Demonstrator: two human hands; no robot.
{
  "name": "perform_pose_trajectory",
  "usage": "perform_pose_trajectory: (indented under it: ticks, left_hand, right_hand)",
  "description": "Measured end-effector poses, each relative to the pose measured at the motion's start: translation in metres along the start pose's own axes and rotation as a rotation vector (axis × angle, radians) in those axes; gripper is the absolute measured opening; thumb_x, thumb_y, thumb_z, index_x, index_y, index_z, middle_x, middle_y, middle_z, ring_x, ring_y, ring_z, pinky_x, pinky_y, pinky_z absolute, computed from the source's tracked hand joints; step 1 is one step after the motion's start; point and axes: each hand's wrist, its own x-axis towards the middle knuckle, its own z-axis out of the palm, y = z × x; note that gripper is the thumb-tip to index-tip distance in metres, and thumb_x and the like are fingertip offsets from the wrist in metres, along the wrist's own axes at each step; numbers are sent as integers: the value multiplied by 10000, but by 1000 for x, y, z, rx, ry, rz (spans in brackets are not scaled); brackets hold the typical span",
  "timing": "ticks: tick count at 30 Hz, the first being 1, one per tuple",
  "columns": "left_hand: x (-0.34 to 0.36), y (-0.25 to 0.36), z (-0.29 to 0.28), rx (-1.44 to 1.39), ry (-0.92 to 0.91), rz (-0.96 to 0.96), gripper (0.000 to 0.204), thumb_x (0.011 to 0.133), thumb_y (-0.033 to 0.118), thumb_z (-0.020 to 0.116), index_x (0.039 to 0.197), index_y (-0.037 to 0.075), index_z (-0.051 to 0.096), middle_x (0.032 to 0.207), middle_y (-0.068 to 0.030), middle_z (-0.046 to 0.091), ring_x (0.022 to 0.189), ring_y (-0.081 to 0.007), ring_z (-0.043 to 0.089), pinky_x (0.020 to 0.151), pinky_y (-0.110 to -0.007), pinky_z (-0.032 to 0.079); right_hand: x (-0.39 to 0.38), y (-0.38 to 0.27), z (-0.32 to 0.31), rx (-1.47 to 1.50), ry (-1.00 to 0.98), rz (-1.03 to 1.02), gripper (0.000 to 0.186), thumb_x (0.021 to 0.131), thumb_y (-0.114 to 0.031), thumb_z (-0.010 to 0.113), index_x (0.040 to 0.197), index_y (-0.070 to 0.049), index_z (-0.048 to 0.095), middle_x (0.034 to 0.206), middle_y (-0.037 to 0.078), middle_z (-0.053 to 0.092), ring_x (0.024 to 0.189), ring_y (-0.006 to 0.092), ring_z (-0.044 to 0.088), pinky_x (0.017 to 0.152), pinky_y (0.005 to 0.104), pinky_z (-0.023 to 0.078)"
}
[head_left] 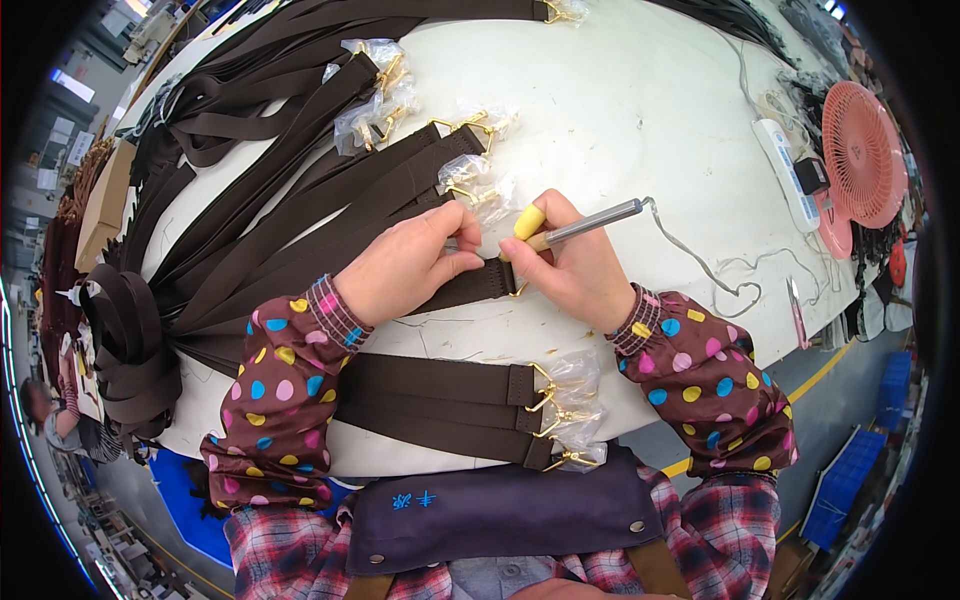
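My right hand (583, 277) grips a corded pen-shaped tool (598, 219) with a grey handle, its cord trailing off to the right. A yellow cover (529, 222) sits on one of that hand's fingers. The tool's tip is hidden by my fingers, beside the end of a dark brown webbing strap (478, 286). My left hand (408, 256) has thumb and fingers pinched together at that strap's end. A bit of gold metal shows at the strap end, under my right fingers.
More brown straps (435, 390) with gold buckles (543, 388) in clear plastic lie around. Bundled straps (130, 350) hang over the left edge. At right are a white power strip (787, 172), a pink fan (862, 155) and tweezers (797, 312) on the white table (640, 110).
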Motion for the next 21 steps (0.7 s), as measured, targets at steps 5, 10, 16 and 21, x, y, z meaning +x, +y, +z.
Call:
perform_pose_trajectory:
  ticks: [5,10,16,21]
  left_hand:
    - [-1,-10,6,159,38,120,151,877,142,663,954,46,574,883,-94,624,829,-287,628,714,-384,494]
    - [1,-12,8,125,101,119,140,885,152,652,922,40,577,870,-132,609,817,-330,615,707,-398,488]
    - [1,-10,6,80,90,88,150,898,149,639,935,29,558,876,-164,611,830,-358,610,706,-408,482]
    - [-1,-10,5,65,64,61,163,912,167,632,954,34,548,871,-165,617,833,-362,614,709,-415,482]
  right_hand:
    - [1,0,0,21,-36,10,216,906,-101,676,919,-34,471,764,1,533,655,45,465,559,221,398]
    - [1,3,0,19,-68,43,219,915,-120,676,928,-27,479,782,10,555,675,45,511,574,215,440]
    - [2,9,4,31,20,-53,271,877,-207,696,865,-39,485,649,56,589,516,125,508,479,276,393]
    - [2,2,-1,-10,-99,54,227,916,-131,677,932,-18,480,786,16,554,650,37,510,553,206,450]
